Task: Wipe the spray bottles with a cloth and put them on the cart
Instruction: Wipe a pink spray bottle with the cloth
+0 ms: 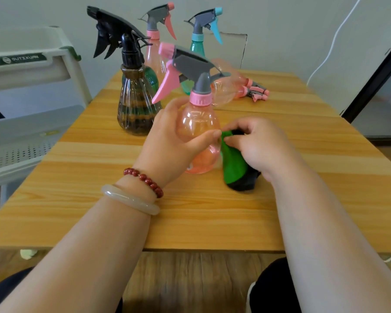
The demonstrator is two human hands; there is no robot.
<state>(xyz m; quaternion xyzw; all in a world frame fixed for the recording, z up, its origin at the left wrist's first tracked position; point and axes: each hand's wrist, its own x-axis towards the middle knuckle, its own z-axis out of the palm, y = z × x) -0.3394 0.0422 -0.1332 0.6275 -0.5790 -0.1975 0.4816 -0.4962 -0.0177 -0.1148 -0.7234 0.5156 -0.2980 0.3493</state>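
Note:
My left hand (167,141) grips a clear pink spray bottle (198,123) with a grey and pink trigger head, held upright just above the wooden table (99,199). My right hand (257,145) pinches a green and dark cloth (234,163) against the bottle's right side. Behind stand a brown ribbed bottle with a black head (136,105), a green ribbed bottle (151,79) partly hidden behind it, a second pink bottle (155,48) and a teal bottle (198,46). Further pink bottles (233,86) lie on their sides at the back.
A white cart (29,71) with perforated shelves stands to the left of the table. A grey wall is close behind the table. A dark-framed panel (375,71) leans at the right. My knees show below the table's near edge.

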